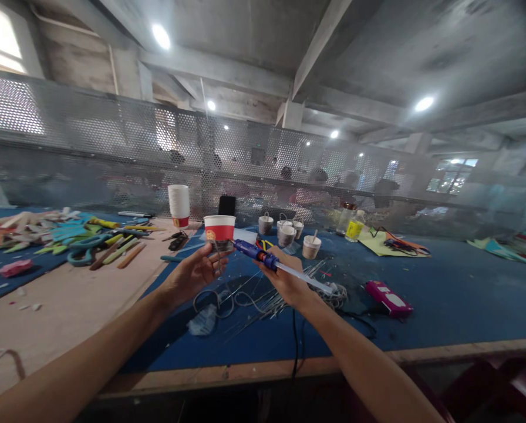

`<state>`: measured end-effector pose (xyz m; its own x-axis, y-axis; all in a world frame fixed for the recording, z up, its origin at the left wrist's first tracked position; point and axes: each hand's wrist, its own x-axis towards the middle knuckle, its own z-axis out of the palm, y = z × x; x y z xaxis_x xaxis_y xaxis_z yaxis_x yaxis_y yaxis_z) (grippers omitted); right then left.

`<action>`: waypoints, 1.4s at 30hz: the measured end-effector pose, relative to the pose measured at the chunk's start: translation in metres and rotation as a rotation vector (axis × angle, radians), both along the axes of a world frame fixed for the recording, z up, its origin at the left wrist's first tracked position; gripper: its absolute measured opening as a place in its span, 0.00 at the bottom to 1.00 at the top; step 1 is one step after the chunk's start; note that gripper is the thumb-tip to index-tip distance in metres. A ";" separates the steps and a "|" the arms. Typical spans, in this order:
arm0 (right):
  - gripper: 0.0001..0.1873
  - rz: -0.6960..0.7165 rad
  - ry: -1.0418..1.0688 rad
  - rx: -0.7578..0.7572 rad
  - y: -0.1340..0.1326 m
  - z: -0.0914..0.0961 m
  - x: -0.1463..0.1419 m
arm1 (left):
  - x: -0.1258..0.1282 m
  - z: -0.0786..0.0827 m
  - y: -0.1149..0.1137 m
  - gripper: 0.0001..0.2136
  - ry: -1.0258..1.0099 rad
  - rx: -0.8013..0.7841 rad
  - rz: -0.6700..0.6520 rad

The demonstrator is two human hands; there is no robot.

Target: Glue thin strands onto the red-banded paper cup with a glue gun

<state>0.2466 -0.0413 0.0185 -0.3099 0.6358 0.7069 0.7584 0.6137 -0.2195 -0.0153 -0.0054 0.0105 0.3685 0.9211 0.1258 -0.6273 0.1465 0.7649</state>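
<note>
Above the blue surface [443, 299], clear of the clutter lying on it, holds a paper cup [219, 230] up in the left hand [196, 271], fingers curled round its lower part from beneath, leaving the red band and the rim bare; seemingly held high like this to put the cup's wall in plain sight and within reach of the tool. Grips a glue gun [256, 254] in the right hand [285, 281], closed firmly about the blue body, nozzle aimed left at the foot of the cup, touching or just short of it, cannot tell which. Leaves the white glue stick [304, 278] jutting back over the wrist and the black cord [294, 346] trailing down past the front edge, out of the way of both hands. Shows, on the cup, a mouth turned upward, a pale rim, a broad red band with a small gold mark, a slight taper downward; hides the bottom behind the fingertips. Has, spread below, a tangle of thin wire [245, 299], with small handled cups [286, 234] beyond and a stack of white cups [179, 202] further left
</note>
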 end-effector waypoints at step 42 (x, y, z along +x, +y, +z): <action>0.20 0.231 0.494 -0.325 0.001 0.006 -0.012 | 0.004 0.003 -0.004 0.11 0.088 -0.026 0.029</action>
<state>0.2350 -0.0407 0.0245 -0.1511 0.7976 0.5840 0.3758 0.5928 -0.7123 -0.0118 -0.0093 0.0137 0.3502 0.9341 0.0698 -0.5621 0.1499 0.8134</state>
